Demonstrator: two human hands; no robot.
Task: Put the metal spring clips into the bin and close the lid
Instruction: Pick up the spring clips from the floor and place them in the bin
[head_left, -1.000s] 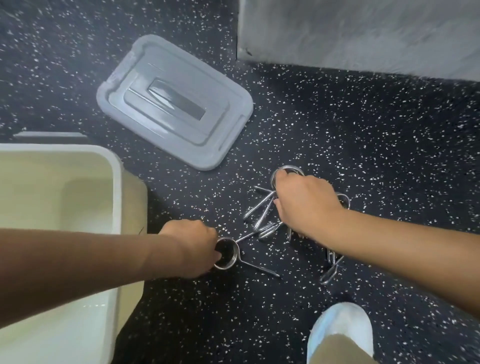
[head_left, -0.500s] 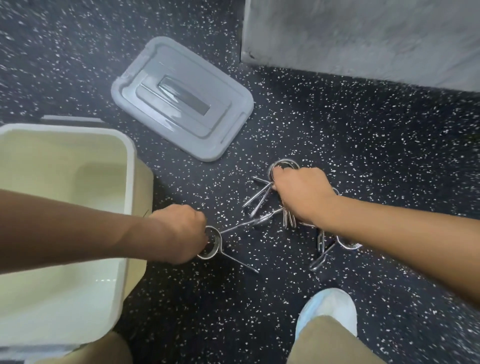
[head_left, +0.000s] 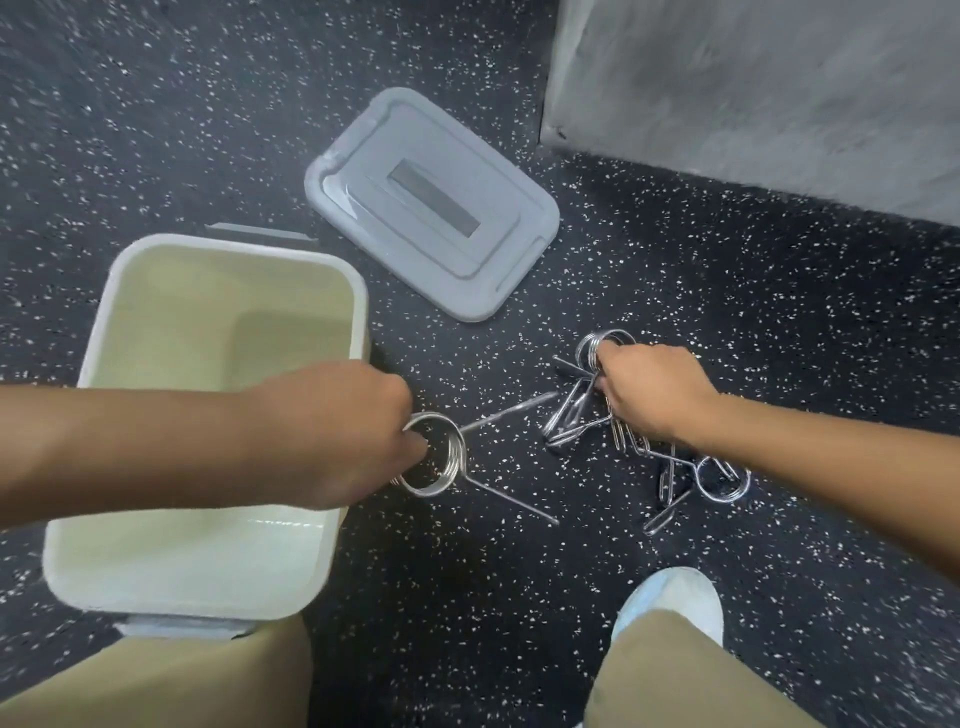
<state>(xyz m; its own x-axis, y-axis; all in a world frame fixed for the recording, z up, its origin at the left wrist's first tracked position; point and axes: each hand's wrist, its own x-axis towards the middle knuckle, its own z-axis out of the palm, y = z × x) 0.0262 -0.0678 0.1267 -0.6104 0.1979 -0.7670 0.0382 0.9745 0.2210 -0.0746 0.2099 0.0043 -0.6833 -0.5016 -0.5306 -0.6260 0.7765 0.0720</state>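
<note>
The left hand (head_left: 332, 436) is closed on the coil of a metal spring clip (head_left: 434, 460), its two wire arms splaying rightward, beside the open cream bin (head_left: 332, 540) under that forearm. To the right, the right hand (head_left: 652, 397) grips a clip among the heap of spring clips (head_left: 670, 467) on the speckled floor (head_left: 779, 312). Beyond both hands lies the grey lid (head_left: 431, 208).

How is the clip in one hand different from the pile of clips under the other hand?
The left hand holds one spring clip alone, at the bin; the right hand grips into a tangled pile of clips on the floor. The single clip shows its coil and both legs clearly; the pile's clips overlap, so their count is unclear. Both are shiny silver wire.
</note>
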